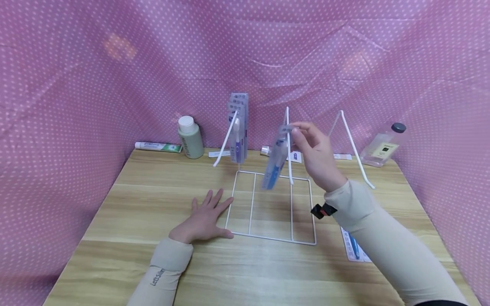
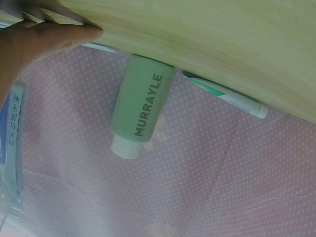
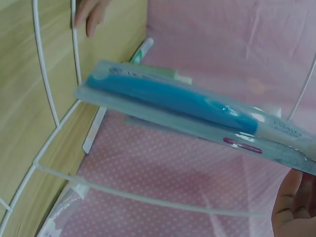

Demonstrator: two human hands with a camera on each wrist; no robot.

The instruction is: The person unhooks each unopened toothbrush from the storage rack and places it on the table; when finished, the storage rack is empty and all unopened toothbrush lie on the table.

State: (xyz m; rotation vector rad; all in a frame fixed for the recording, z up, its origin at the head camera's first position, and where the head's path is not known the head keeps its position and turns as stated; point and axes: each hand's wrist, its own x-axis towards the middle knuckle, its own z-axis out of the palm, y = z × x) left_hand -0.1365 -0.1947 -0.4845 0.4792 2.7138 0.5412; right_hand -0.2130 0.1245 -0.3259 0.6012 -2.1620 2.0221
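Clear flat toothbrush pack (image 1: 274, 163), white wire rack (image 1: 272, 208)

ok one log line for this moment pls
right hand: pinches blue toothbrush in clear pack at middle peg | left hand: flat on wooden table, touching white wire rack

Wooden table (image 1: 134, 263) with white wire rack (image 1: 272, 204), green bottle (image 1: 190, 138), toothpaste tube (image 1: 158, 146), glass bottle (image 1: 383, 146), packaged toothbrush (image 1: 354, 246).
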